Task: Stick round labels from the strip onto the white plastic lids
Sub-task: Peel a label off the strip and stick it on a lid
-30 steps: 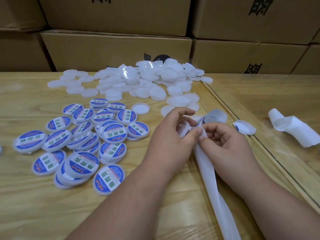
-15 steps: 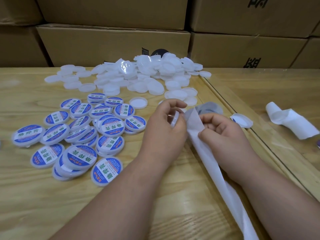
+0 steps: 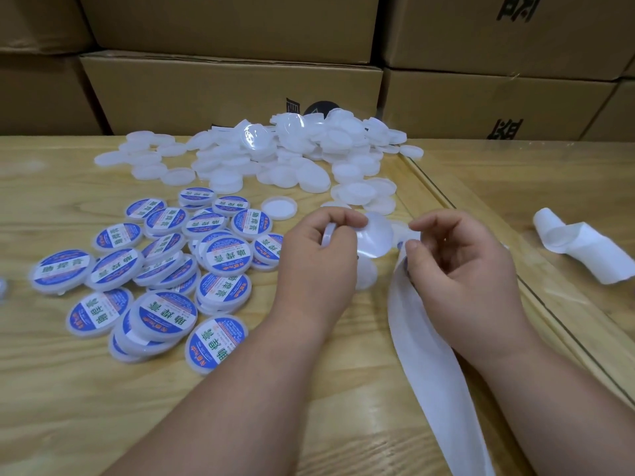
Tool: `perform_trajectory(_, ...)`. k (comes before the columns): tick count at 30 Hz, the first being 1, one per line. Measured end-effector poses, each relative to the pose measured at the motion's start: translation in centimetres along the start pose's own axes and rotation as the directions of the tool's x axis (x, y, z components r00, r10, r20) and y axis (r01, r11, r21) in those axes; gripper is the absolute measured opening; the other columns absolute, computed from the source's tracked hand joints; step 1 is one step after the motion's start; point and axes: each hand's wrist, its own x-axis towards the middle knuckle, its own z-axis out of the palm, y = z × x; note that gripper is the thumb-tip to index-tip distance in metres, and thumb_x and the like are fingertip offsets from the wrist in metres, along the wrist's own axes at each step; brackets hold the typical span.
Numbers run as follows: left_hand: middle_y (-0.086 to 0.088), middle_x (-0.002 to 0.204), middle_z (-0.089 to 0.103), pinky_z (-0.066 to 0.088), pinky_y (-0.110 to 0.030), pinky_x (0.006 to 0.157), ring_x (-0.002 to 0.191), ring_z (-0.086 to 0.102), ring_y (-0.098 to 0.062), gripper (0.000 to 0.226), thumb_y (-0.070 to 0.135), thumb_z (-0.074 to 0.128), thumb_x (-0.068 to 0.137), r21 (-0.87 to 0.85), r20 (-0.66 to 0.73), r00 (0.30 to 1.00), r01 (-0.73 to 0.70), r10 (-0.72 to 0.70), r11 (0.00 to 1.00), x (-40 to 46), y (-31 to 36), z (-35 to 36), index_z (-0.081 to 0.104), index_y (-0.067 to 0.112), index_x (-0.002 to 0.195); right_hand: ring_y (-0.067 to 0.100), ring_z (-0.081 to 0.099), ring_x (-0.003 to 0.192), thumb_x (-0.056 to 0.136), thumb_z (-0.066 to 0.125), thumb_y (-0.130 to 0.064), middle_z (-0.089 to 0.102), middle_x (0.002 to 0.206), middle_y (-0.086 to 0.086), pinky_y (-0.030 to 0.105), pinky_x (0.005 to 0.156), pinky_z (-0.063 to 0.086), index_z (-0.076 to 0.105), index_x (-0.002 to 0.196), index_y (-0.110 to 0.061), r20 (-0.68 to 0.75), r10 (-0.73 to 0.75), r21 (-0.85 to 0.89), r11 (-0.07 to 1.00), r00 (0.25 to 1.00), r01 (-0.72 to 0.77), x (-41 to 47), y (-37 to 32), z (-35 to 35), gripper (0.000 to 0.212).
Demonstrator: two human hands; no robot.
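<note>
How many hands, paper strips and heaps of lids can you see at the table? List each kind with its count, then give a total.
Hands: 2 (left hand holding a lid, right hand)
Paper strips: 2 (held strip, loose curled strip)
Heaps of lids: 2 (labelled lids, plain white lids)
Total: 6

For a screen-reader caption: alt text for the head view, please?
Two hands work at a wooden table: the left hand holds a lid and round label, the right hand the strip. Labelled lids lie left, plain lids behind.
</note>
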Motion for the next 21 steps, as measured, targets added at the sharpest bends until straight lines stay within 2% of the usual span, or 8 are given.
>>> perform_trajectory(5,0.016,0.077,0.069,0.042,-0.013,0.051,0.059,0.058,-0.006,0.027,0.021,0.047,0.071,0.006,0.047,0.999,0.014,-0.014,1.000,-0.1,0.0,0.0,0.073,0.029,0.072,0.010,0.048,0.057,0.084,0.067,-0.007,0.051,0.082,-0.010,0.009,0.062,0.039,0.069,0.086,-0.034,0.019,-0.119,-0.164,0.979,0.993,0.121,0.1,-0.3,0.3,0.028)
perform_trajectory(9,0.006,0.065,0.064,0.042,-0.015,0.049,0.056,0.056,-0.008,0.027,0.020,0.047,0.072,-0.016,0.071,0.997,0.013,-0.012,1.000,-0.1,0.0,-0.1,0.073,0.028,0.074,0.012,0.052,0.065,0.083,0.071,0.000,0.047,0.073,-0.010,0.006,0.064,0.039,0.070,0.082,-0.031,-0.002,-0.106,-0.205,0.973,0.994,0.103,0.1,-0.5,0.3,0.031)
perform_trajectory(11,0.003,0.065,0.063,0.042,-0.018,0.052,0.058,0.057,-0.012,0.028,0.020,0.048,0.073,-0.047,0.099,0.995,0.006,-0.001,0.999,-0.1,0.1,-0.1,0.073,0.027,0.083,0.015,0.051,0.064,0.084,0.072,-0.003,0.052,0.076,-0.005,0.008,0.062,0.039,0.071,0.083,-0.031,-0.021,-0.092,-0.193,0.977,0.996,0.086,0.1,-0.6,0.2,0.027)
perform_trajectory(14,-0.005,0.074,0.068,0.036,-0.025,0.046,0.057,0.060,-0.022,0.034,0.020,0.042,0.076,-0.220,0.178,0.984,0.032,0.007,0.975,0.0,0.2,-0.5,0.058,0.025,0.106,0.016,0.052,0.060,0.086,0.074,-0.009,0.061,0.080,0.004,0.012,0.059,0.042,0.070,0.082,-0.031,-0.074,-0.069,-0.118,0.991,0.995,0.060,0.0,-0.7,0.2,0.023)
perform_trajectory(17,-0.013,0.077,0.070,0.028,-0.024,0.040,0.055,0.060,-0.029,0.034,0.023,0.035,0.075,-0.312,0.196,0.980,0.088,-0.027,0.946,0.0,0.3,-0.8,0.046,0.023,0.107,0.008,0.056,0.057,0.084,0.071,-0.021,0.064,0.068,-0.008,0.014,0.057,0.047,0.068,0.080,-0.031,-0.150,-0.002,0.007,1.000,0.989,0.003,-0.2,-1.1,0.0,0.012)
perform_trajectory(19,-0.015,0.083,0.073,0.030,-0.024,0.039,0.059,0.063,-0.031,0.031,0.024,0.034,0.076,-0.340,0.160,0.985,0.118,-0.066,0.933,0.1,0.4,-0.7,0.045,0.022,0.105,0.004,0.054,0.054,0.085,0.070,-0.022,0.060,0.061,-0.011,0.016,0.053,0.046,0.069,0.076,-0.031,-0.189,0.060,0.073,0.996,0.980,-0.046,-0.1,-1.5,-0.2,0.013)
perform_trajectory(21,-0.012,0.096,0.076,0.038,-0.026,0.042,0.071,0.067,-0.029,0.022,0.027,0.040,0.086,-0.358,0.122,0.989,0.125,-0.087,0.925,0.3,0.4,-0.7,0.052,0.023,0.104,0.010,0.045,0.048,0.083,0.067,-0.024,0.051,0.055,-0.009,0.022,0.045,0.040,0.069,0.072,-0.032,-0.189,0.186,0.227,0.964,0.964,-0.142,0.1,-1.8,-0.5,0.014)
